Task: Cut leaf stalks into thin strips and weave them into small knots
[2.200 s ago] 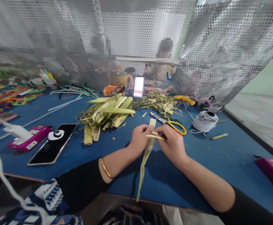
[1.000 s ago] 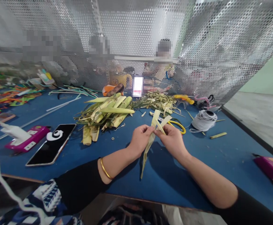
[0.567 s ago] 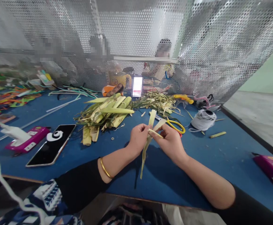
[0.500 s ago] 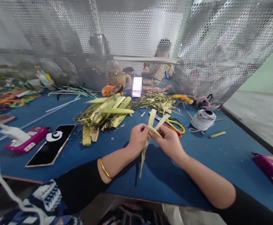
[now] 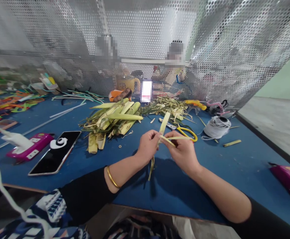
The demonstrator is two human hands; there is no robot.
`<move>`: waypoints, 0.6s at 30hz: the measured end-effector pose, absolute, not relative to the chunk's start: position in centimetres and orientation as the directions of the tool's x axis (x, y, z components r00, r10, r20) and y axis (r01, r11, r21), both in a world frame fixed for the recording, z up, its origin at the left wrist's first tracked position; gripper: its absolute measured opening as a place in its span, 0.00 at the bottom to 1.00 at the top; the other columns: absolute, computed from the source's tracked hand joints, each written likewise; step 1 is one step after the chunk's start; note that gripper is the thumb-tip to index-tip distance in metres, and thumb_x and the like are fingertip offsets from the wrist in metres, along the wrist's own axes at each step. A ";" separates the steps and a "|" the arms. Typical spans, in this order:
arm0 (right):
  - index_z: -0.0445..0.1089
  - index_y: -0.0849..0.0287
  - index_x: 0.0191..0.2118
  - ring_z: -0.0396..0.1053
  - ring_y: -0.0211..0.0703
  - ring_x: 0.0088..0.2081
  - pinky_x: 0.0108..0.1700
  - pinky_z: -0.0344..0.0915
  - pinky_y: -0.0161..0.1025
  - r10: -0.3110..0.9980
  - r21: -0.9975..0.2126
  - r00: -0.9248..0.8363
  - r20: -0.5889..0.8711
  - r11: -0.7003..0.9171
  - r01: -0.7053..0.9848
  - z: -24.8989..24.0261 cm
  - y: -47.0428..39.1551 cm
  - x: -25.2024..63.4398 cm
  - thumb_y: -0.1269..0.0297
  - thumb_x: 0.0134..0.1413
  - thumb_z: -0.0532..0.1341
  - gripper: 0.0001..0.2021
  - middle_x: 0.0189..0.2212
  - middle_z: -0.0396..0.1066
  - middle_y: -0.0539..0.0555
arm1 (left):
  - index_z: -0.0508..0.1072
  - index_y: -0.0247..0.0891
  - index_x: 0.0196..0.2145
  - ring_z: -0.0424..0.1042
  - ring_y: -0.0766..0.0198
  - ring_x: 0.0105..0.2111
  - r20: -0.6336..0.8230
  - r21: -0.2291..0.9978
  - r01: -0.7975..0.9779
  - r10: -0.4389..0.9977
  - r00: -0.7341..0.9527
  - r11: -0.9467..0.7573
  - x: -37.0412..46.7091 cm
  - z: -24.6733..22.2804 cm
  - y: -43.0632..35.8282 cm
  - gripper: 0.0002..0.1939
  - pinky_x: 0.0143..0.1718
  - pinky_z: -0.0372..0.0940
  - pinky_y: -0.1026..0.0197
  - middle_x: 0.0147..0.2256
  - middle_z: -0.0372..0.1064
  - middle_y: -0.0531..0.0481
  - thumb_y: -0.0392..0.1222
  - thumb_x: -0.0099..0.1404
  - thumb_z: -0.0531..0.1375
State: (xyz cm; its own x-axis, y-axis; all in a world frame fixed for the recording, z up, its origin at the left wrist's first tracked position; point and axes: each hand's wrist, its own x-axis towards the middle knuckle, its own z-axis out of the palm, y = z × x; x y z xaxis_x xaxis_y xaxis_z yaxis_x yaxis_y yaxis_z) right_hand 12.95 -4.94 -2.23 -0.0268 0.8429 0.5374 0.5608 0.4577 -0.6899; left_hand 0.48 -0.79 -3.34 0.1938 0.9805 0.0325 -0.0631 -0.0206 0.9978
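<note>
Left hand (image 5: 147, 146) and right hand (image 5: 184, 153) pinch flat, fibrous husk strips (image 5: 164, 122); yellow-handled scissors (image 5: 173, 126) lie beyond.

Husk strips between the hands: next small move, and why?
Probably have the right hand draw its ends snug while the left hand pinches the crossing: the husk strips meet between the hands, and two loose ends stick out at the right hand, so slack seems likely there.
</note>
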 end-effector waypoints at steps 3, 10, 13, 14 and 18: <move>0.69 0.58 0.34 0.68 0.38 0.30 0.32 0.64 0.34 0.701 -0.457 -0.223 0.677 0.638 0.620 -1.7 -5.8 12.9 0.70 0.57 0.55 0.05 0.29 0.71 0.52 | 0.66 0.36 0.22 0.57 0.73 0.15 0.025 0.997 -0.081 0.990 0.141 -0.013 0.5 -3.2 -0.5 0.11 0.18 0.52 0.69 0.15 0.58 0.58 0.44 0.58 0.59; 0.66 0.61 0.39 0.69 0.38 0.27 0.27 0.64 0.34 0.333 0.037 -0.543 0.771 0.828 0.560 0.1 -8.5 12.4 0.74 0.59 0.53 0.06 0.30 0.72 0.57 | 0.65 0.36 0.22 0.53 0.75 0.12 -0.135 0.966 -0.207 0.986 0.102 0.153 0.4 -3.2 0.3 0.12 0.15 0.48 0.70 0.15 0.58 0.59 0.42 0.59 0.60; 0.65 0.60 0.36 0.66 0.38 0.24 0.25 0.63 0.34 0.256 0.017 -0.499 0.828 0.878 0.478 0.8 -9.6 12.4 0.70 0.60 0.53 0.05 0.26 0.70 0.55 | 0.63 0.36 0.20 0.54 0.75 0.12 -0.169 0.953 -0.243 0.983 0.069 0.181 0.3 -3.3 0.7 0.13 0.15 0.50 0.70 0.14 0.57 0.59 0.39 0.60 0.59; 0.65 0.59 0.34 0.66 0.37 0.24 0.24 0.63 0.34 0.270 -0.034 -0.462 0.845 0.889 0.456 0.8 -9.9 12.4 0.69 0.61 0.52 0.06 0.25 0.69 0.55 | 0.63 0.36 0.20 0.54 0.75 0.12 -0.183 0.949 -0.251 0.981 0.058 0.192 0.2 -3.3 0.9 0.13 0.15 0.50 0.70 0.14 0.57 0.58 0.38 0.60 0.59; 0.65 0.55 0.26 0.65 0.38 0.21 0.25 0.64 0.37 0.417 -0.298 -0.299 0.858 0.879 0.371 0.0 -11.0 13.0 0.57 0.64 0.47 0.18 0.21 0.65 0.52 | 0.63 0.36 0.20 0.55 0.75 0.13 -0.210 0.944 -0.257 0.978 0.017 0.207 0.1 -3.2 1.3 0.12 0.14 0.50 0.70 0.15 0.58 0.58 0.36 0.60 0.59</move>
State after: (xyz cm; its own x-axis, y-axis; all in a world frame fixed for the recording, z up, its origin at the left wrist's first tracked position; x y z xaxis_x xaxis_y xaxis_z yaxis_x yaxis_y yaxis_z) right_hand 12.99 -10.97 0.03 -0.2986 0.4171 0.8584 0.3708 0.8795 -0.2984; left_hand 0.06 1.32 -3.23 0.0168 0.9776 -0.2096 -0.2572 0.2068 0.9440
